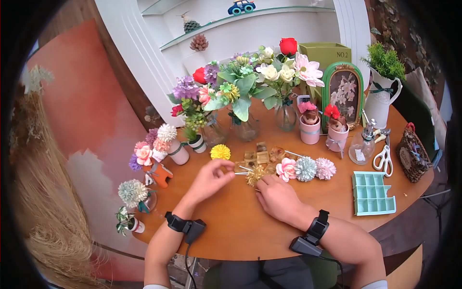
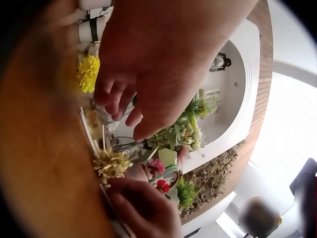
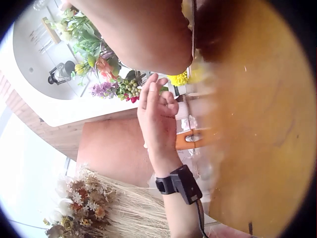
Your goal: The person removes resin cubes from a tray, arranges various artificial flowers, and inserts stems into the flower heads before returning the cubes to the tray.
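My right hand (image 1: 279, 196) rests low over the table, its fingers curled at the base of a gold tinsel flower (image 1: 255, 176). In the left wrist view, the same hand (image 2: 143, 208) grips by the flower's thin stem (image 2: 105, 192), while the gold head (image 2: 112, 164) sticks out past its fingertips. My left hand (image 1: 210, 179) hovers to the left of the flower, fingers loosely bent with nothing between them. White sticks (image 1: 244, 169) lie between the two hands. A yellow pompom flower (image 1: 220, 152) is just beyond the left hand.
Behind the hands lies a small compartment box (image 1: 262, 157). Pink and pale-blue flowers (image 1: 305, 169) lie to its right. Glass vases (image 1: 245, 126) of flowers stand at the back. On the right are a turquoise divided tray (image 1: 373, 193), white scissors (image 1: 384, 160) and a glass spray bottle (image 1: 362, 147).
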Action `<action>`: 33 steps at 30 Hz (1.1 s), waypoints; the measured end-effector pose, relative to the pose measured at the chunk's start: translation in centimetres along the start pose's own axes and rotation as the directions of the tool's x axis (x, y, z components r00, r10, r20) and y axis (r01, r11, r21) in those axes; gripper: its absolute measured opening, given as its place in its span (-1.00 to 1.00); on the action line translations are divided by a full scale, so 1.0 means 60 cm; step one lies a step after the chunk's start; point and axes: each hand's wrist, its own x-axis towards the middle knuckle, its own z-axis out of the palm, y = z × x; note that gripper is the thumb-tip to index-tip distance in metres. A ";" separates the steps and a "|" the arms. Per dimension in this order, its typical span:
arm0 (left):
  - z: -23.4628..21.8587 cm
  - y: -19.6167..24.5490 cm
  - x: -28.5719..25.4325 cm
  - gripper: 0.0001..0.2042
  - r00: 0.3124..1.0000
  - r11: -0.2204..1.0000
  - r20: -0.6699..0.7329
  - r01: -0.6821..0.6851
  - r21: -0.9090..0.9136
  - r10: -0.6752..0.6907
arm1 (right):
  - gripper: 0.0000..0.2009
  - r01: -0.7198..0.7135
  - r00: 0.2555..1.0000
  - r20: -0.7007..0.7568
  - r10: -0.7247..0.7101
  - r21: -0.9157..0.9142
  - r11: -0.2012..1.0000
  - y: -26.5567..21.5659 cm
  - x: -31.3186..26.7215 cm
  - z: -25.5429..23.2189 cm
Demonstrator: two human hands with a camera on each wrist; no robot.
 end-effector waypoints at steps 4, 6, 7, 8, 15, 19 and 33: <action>0.039 -0.021 -0.010 -0.70 0.984 0.991 0.119 -0.136 -0.008 0.136 | -0.87 -0.043 0.999 -0.018 0.042 -0.024 0.999 -0.001 0.010 -0.018; 0.051 -0.045 -0.010 -0.65 0.974 0.980 0.144 -0.186 0.076 0.174 | -0.87 -0.072 0.997 0.002 0.072 -0.049 0.996 0.005 0.010 -0.018; 0.054 -0.042 -0.009 -0.65 0.972 0.980 0.151 -0.191 0.055 0.181 | -0.86 -0.093 0.996 0.001 0.093 -0.057 0.994 0.008 0.010 -0.016; 0.055 -0.037 -0.010 -0.64 0.980 0.981 0.124 -0.169 0.091 0.157 | -0.86 -0.103 0.995 0.010 0.104 -0.074 0.992 0.009 0.009 -0.015; 0.060 -0.033 -0.017 -0.70 0.969 0.954 0.048 -0.247 0.170 0.242 | -0.82 0.077 0.991 0.113 -0.077 0.005 0.997 0.016 0.009 -0.006; 0.056 -0.038 -0.026 -0.84 0.976 0.972 -0.026 -0.212 0.107 0.216 | -0.87 -0.061 0.987 0.152 0.052 0.051 0.997 0.006 0.013 -0.012; 0.016 -0.097 -0.022 -0.73 0.926 0.949 -0.356 -0.006 0.314 0.124 | -0.86 -0.129 0.953 0.270 0.135 -0.039 0.991 0.011 0.014 -0.030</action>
